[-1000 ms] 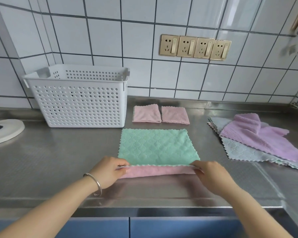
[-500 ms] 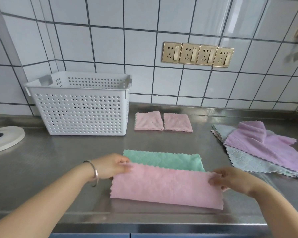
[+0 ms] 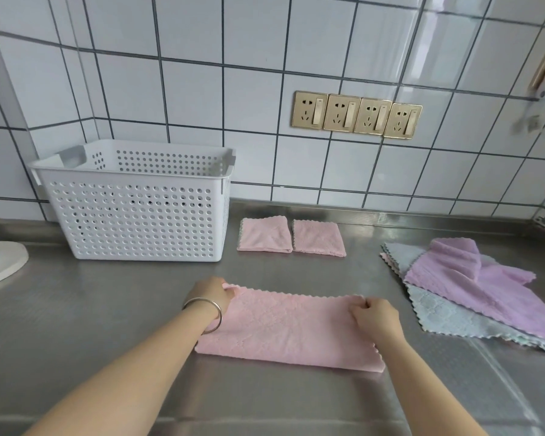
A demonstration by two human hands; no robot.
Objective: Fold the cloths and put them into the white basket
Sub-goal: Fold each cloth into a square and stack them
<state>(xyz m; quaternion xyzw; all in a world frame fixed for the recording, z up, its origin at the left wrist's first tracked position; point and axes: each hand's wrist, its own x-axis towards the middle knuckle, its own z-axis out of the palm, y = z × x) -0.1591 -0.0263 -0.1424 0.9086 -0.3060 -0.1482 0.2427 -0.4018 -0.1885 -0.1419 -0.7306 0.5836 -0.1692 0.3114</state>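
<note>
Pink cloth (image 3: 291, 330) lies folded in half, flat on steel surface (image 3: 107, 325), in front of & right of white basket (image 3: 139, 209). Left hand (image 3: 210, 294) pinches its far-left corner; right hand (image 3: 373, 314) pinches far-right corner. Two small folded pink cloths (image 3: 291, 236) sit side by side just right of basket, near wall. Loose pile of purple & grey cloths (image 3: 472, 291) well right of basket. White round object (image 3: 0, 262) left of basket.
</note>
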